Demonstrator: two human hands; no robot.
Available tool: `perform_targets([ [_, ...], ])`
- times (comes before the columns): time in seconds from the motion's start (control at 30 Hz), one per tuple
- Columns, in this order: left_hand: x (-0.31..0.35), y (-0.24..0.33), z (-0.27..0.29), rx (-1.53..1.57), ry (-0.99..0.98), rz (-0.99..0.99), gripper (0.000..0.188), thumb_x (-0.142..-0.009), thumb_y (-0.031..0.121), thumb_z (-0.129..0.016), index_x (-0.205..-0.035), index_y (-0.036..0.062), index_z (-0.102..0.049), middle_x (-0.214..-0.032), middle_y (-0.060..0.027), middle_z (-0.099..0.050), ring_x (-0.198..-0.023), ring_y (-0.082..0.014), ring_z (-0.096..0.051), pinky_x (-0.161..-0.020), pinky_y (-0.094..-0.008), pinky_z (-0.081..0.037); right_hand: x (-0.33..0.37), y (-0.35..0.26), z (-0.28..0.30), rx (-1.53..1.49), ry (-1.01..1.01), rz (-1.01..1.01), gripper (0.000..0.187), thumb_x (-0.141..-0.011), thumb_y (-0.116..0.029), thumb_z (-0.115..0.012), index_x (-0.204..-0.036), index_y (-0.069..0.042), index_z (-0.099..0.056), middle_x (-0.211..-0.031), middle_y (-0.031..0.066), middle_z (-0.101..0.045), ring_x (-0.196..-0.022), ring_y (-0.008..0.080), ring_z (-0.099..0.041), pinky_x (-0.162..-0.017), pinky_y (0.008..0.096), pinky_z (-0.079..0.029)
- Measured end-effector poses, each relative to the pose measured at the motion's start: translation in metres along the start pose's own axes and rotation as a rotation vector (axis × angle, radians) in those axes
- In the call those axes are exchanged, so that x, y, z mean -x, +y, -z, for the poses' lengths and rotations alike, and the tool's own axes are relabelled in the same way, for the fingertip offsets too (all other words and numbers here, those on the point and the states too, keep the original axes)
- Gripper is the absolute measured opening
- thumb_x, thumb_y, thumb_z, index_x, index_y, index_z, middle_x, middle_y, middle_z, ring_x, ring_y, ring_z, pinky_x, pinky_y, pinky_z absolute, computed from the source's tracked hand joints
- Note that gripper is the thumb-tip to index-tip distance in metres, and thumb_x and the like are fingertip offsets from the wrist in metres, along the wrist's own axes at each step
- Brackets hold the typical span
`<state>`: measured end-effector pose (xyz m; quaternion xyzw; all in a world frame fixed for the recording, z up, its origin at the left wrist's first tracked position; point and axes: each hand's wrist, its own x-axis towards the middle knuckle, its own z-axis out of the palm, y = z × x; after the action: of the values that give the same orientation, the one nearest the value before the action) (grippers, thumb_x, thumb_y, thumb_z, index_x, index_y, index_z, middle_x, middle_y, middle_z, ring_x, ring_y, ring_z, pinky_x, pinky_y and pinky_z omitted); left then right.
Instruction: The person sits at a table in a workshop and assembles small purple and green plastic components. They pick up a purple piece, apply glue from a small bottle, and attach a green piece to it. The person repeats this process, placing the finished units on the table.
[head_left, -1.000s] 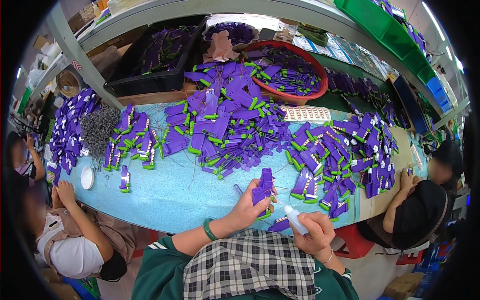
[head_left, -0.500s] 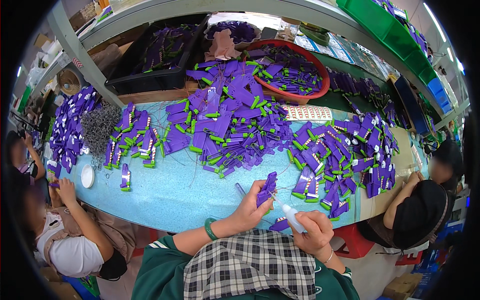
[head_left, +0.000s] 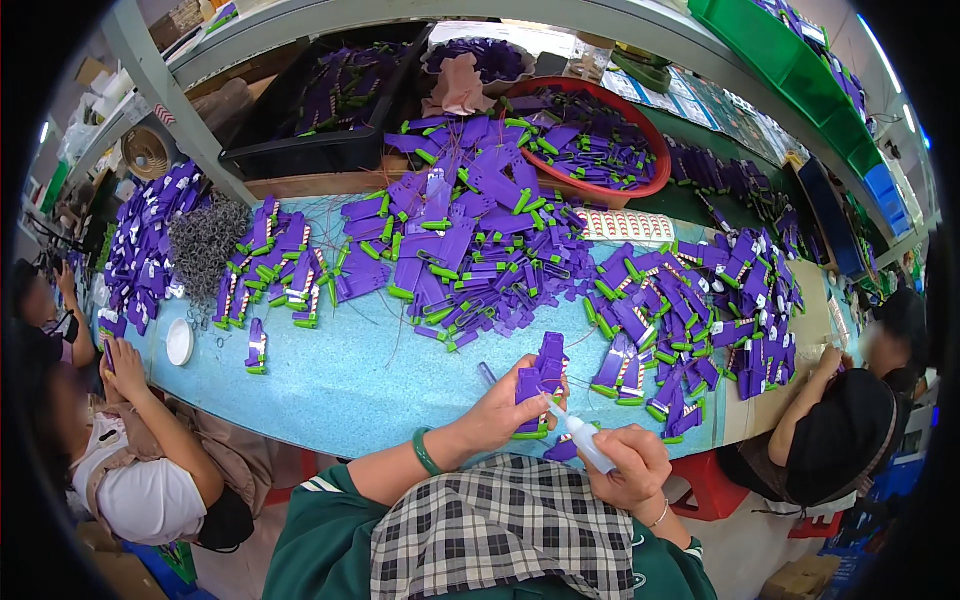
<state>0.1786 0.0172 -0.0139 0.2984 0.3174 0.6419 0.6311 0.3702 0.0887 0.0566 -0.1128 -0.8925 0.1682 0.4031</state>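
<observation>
Near the table's front edge, my left hand (head_left: 496, 414) pinches a flat purple plastic part (head_left: 530, 388) with a green end and a thin wire. A narrower purple piece (head_left: 551, 352) stands up against it; whether the two are joined I cannot tell. My right hand (head_left: 633, 466) is closed round a small white squeeze bottle (head_left: 592, 446), tilted so that its thin nozzle tip meets or nearly meets the purple part. Just below the bottle, another purple piece (head_left: 562, 450) lies at the table edge. A short clear purple-tinted stick (head_left: 486, 373) shows beside my left hand.
Heaped purple-and-green parts (head_left: 480, 240) cover the middle of the blue table (head_left: 400, 410), with a striped-sticker pile (head_left: 660, 310) to the right. Behind stand a red basin (head_left: 662, 150) and a black tray (head_left: 290, 152). A white dish (head_left: 180, 342) sits left. Co-workers sit at both sides.
My left hand has turned the purple part so its broad face and green end show. The bottle stays close to it. The view has shifted slightly.
</observation>
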Motion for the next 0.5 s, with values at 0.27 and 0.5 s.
perform_targets([
  [0.27, 0.0023, -0.0011, 0.0030, -0.092, -0.014, -0.025, 0.040, -0.095, 0.016, -0.056, -0.129, 0.0035, -0.038, -0.105, -0.0079, -0.057, -0.091, -0.0136, -0.058, -0.078, -0.0301, -0.049, -0.0046, -0.0007, -0.0009, 0.004, -0.020, -0.007, 0.040, -0.062, -0.001, -0.084, -0.098, -0.005, -0.065, -0.082, 0.0085, -0.060, -0.058, 0.0183, -0.059, -0.047, 0.0273, -0.044],
  [0.5, 0.0033, -0.0015, 0.0047, -0.111, -0.034, -0.010, 0.039, -0.096, 0.015, -0.055, -0.129, 0.0035, -0.037, -0.108, -0.0073, -0.056, -0.095, -0.0136, -0.057, -0.080, -0.0300, -0.049, -0.0034, 0.0015, -0.0008, -0.010, -0.020, 0.021, 0.040, -0.058, 0.004, -0.076, -0.096, -0.003, -0.068, -0.084, 0.0088, -0.062, -0.058, 0.0195, -0.061, -0.048, 0.0279, -0.046],
])
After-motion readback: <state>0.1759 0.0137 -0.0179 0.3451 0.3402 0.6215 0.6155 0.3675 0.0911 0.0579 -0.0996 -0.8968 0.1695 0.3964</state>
